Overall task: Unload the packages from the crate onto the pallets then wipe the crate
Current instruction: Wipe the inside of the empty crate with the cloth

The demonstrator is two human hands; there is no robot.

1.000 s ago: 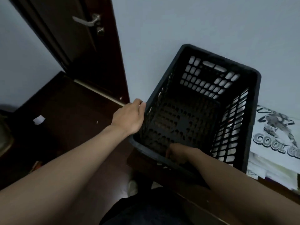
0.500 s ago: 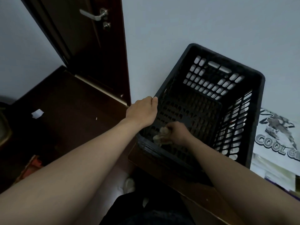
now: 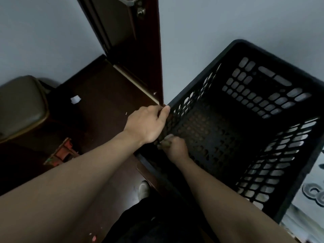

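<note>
The unloading looks finished, since no package shows inside the black perforated plastic crate [image 3: 263, 92], and the wiping step is judged to be in hand. The crate fills the view from 2 to 5 o'clock, its far end close against the pale grey wall [image 3: 228, 23], to the right of the dark brown door [image 3: 122, 32].

The left hand [image 3: 149, 123] grips the rim of the crate's left long wall, fingers curled over the edge, steadying it. The right hand [image 3: 177, 149] is down inside at the near-left corner, closed round a small pale wad of cloth [image 3: 164, 143] and pressing it at the foot of that wall.

The crate's mouth faces up toward the camera. Its long axis runs from about 7 o'clock to 1 o'clock, with the slotted handle end farthest away.

Next, probably, the cloth has to travel along the floor and up the 4 walls — with the left hand's hold kept firm, because the light crate could slide under the rubbing.
</note>
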